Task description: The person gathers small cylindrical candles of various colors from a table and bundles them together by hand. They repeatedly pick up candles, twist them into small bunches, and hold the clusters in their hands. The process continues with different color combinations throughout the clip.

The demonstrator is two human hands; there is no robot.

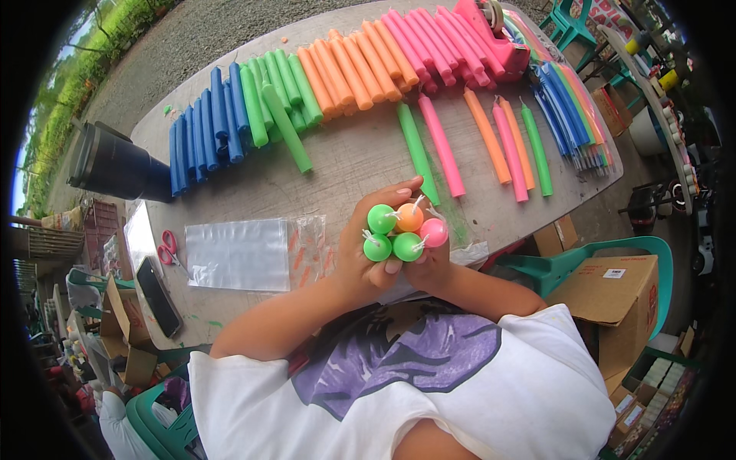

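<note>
Both hands are wrapped round one bundle of candles (407, 246), held with the wick ends up toward me. Three candle tops are green, one is orange and one pink, with white wicks. My left hand (355, 259) closes on the bundle's left side, and my right hand (434, 268) on its right; most right fingers are hidden. Just beyond the hands lie a loose green candle (416, 153) and a pink candle (442, 146). Farther right are an orange candle (487, 136), a second pink one (514, 153) and a shorter green one (537, 151).
Blue (205, 134), green (280, 88), orange (353, 69) and pink candles (437, 42) lie in rows along the far side. A pink tape dispenser (510, 57), bagged candles (567, 107), clear plastic bags (238, 253), scissors (168, 249), a phone (158, 295) and a dark tumbler (119, 165) surround them.
</note>
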